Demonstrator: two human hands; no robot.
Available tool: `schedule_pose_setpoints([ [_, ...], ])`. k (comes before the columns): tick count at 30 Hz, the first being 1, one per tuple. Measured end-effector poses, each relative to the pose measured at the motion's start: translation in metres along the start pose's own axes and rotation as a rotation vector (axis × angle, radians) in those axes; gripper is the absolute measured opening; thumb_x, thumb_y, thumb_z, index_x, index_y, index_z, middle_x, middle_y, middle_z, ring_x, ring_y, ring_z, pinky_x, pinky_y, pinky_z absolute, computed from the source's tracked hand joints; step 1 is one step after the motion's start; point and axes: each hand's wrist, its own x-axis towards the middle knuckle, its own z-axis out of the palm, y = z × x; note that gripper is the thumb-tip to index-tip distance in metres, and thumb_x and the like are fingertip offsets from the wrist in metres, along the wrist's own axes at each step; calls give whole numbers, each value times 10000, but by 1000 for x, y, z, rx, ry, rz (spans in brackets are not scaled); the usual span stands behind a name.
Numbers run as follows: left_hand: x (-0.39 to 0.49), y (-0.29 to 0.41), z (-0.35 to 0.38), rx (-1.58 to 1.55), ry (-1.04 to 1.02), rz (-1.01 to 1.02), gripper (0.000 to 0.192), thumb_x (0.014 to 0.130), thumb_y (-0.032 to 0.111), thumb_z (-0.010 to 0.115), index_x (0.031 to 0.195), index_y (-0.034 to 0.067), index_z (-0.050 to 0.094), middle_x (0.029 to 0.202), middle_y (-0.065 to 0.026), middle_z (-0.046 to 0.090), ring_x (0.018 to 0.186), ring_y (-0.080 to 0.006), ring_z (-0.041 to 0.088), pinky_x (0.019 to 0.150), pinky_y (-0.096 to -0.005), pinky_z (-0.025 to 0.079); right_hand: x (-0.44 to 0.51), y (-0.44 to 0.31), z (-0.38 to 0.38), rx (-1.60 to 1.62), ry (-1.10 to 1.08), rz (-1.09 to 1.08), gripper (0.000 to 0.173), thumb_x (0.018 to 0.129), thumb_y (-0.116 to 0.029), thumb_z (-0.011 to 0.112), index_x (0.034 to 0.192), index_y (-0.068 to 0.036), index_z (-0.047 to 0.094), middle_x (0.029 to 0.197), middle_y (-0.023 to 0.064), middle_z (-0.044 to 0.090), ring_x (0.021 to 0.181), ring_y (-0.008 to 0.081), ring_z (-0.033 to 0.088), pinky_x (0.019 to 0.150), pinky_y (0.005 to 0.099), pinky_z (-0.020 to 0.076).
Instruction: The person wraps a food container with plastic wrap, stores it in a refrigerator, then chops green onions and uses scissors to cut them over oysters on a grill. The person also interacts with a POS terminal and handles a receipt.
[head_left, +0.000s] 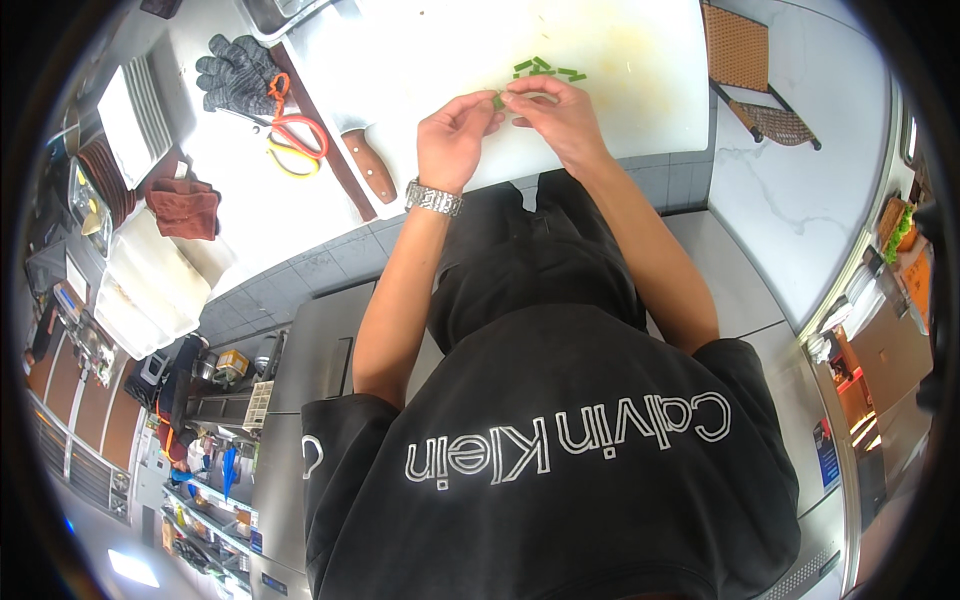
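Observation:
Both hands meet over the near part of a white cutting board (420, 45). My left hand (454, 139), with a metal watch at the wrist, pinches a small green vegetable piece (498, 100) between thumb and fingers. From the other side, my right hand (559, 116) touches the same piece with thumb and fingertips; whether it also grips it, I cannot tell. Just beyond the fingers lie several short cut green stalks (541, 67). Left of my left hand, a knife with a wooden handle (369, 166) rests at the board's left edge, its broad blade faint against the white.
Left of the board lie scissors with red and yellow handles (298, 146), a grey knitted glove (238, 75) and a folded brown cloth (184, 208). Stacked white plates (136, 120) and pale plastic containers (154, 281) stand farther left. A woven chair (739, 49) is at the right.

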Motion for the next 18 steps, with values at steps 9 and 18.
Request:
schedule_pose_setpoints([
  [9,-2,3,-8,104,-52,-9,236,870,42,661,1087,-49,660,952,-130,708,841,-144,679,776,-257,554,1,0,-6,40,-128,122,262,906,-167,668,1096,11,639,996,48,657,935,117,605,789,270,502],
  [18,8,-13,-19,199,-19,4,237,887,79,671,1090,-42,656,935,-83,701,824,-104,658,774,-228,541,-1,3,-46,-452,238,-188,205,883,-166,655,1047,-44,674,905,60,676,683,126,614,636,266,503],
])
